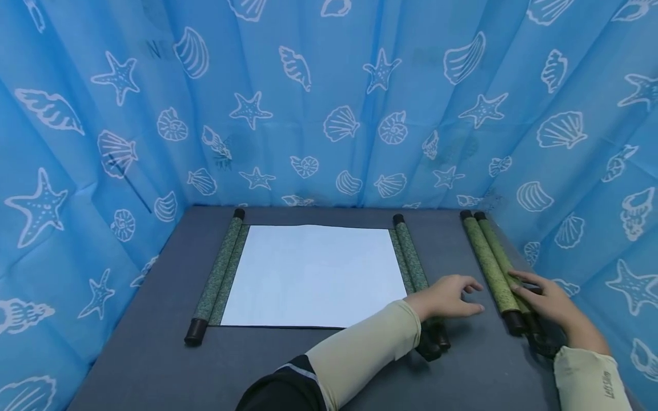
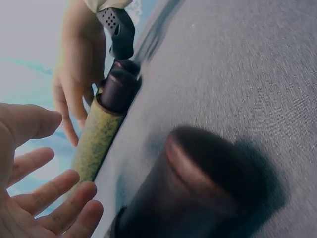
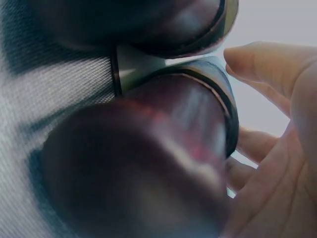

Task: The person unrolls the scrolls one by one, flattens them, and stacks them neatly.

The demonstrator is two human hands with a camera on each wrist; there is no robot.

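A scroll with green patterned ends lies unrolled, its white sheet [image 1: 313,277] between a left roller [image 1: 218,274] and a right roller [image 1: 411,251]. My left hand [image 1: 447,297] hovers by the lower right roller, fingers spread and holding nothing; a dark roller knob [image 2: 198,178] is close below it in the left wrist view. At the right lies a second, yellow-green scroll [image 1: 488,262], its two rollers side by side. Beside its right roller is my right hand [image 1: 547,302], fingertips against the outer side. In the right wrist view its fingers stay loose along the dark-ended roller [image 3: 173,114].
A grey cloth-covered table [image 1: 267,365] carries both scrolls. Blue curtain [image 1: 308,103] with white shell and starfish prints hangs at the back and both sides. A strip of grey tabletop [image 1: 447,245] separates the two scrolls.
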